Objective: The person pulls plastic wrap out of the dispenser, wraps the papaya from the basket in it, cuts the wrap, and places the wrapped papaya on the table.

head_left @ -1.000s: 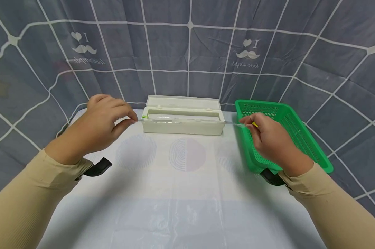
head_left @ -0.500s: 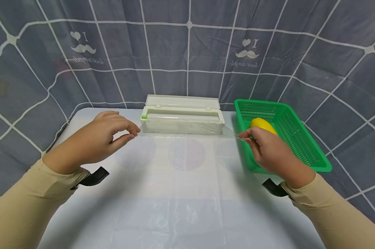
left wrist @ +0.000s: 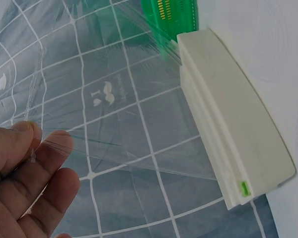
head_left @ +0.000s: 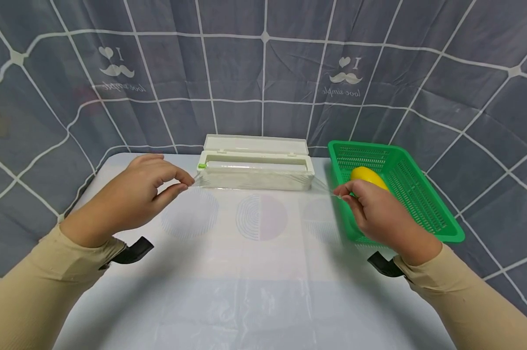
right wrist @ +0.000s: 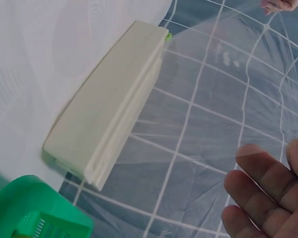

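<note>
A thin sheet of clear cling film (left wrist: 114, 124) runs from the cream dispenser box (left wrist: 243, 109) to both hands. My left hand (head_left: 145, 194) pinches the film's left corner between thumb and forefinger. At the other corner, my right hand (head_left: 377, 216) holds the film with thumb and fingertips. Between them the sheet's edge is taut and spans the box's front in the head view. The box's lid (head_left: 256, 144) stands raised at the back, and a white roll (head_left: 254, 166) lies inside. A green slider (left wrist: 245, 189) sits at the box's left end.
To the right stands a green perforated basket (head_left: 368, 147) with a smooth yellow oval thing (head_left: 368, 176) in it, partly behind my right hand. A white cloth with faint circles covers the table (head_left: 263, 257). A grey checked curtain (head_left: 237, 68) hangs behind.
Both hands have come down slightly, drawing the film lower across the box's front. The yellow thing in the basket has come into fuller view. Over the last half second the hands barely move.
</note>
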A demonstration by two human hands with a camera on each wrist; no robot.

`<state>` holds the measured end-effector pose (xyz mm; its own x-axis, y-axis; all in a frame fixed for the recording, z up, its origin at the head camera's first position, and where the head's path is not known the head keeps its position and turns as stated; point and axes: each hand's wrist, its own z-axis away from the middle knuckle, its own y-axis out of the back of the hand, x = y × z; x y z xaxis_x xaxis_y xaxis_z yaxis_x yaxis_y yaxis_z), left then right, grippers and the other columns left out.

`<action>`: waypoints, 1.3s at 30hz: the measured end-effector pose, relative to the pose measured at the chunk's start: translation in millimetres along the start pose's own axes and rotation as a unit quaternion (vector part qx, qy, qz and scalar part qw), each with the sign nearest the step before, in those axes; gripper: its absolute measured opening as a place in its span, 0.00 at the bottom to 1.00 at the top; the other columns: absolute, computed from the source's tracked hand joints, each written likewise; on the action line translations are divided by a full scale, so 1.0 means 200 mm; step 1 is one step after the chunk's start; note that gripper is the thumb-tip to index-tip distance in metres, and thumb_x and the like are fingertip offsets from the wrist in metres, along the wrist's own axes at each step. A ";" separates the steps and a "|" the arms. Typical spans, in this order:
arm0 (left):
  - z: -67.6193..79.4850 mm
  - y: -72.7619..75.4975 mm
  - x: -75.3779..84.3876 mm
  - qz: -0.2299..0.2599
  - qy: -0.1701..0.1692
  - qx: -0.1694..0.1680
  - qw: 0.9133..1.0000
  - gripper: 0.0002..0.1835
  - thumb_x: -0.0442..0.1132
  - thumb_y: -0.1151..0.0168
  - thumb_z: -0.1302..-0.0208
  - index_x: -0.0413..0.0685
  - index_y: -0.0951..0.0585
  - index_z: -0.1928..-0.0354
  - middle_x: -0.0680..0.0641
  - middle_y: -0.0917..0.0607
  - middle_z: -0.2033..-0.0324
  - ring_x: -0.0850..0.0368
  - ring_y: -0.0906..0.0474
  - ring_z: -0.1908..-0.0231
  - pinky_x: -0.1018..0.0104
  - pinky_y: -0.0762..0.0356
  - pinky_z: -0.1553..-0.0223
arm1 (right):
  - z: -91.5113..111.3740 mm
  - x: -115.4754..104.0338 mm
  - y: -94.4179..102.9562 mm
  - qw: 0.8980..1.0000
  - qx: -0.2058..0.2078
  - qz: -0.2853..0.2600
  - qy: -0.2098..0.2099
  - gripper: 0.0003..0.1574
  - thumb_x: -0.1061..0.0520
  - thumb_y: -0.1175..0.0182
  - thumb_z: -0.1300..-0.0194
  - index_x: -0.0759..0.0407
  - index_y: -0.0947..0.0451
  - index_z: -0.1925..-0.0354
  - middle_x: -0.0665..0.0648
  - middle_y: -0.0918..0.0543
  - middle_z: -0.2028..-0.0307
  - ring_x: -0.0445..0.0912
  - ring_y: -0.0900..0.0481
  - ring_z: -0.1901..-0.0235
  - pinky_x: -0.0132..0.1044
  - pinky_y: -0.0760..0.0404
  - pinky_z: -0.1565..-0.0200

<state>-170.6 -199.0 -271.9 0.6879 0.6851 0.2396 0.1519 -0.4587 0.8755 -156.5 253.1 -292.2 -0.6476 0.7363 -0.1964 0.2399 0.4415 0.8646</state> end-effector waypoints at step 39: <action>-0.27 0.13 0.03 -0.017 0.085 0.140 0.986 0.09 0.34 0.41 0.22 0.40 0.14 0.51 0.42 0.15 0.74 0.46 0.24 0.71 0.45 0.38 0.26 | -0.26 0.04 0.12 0.990 0.122 0.004 -0.074 0.10 0.61 0.50 0.17 0.68 0.27 0.51 0.63 0.11 0.48 0.38 0.44 0.84 0.32 0.41 0.73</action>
<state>-200.8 -175.8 -224.9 0.5540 0.7767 0.2997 0.3791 -0.5559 0.7398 -193.3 242.7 -249.4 -0.5365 0.7989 -0.2720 0.4237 0.5337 0.7319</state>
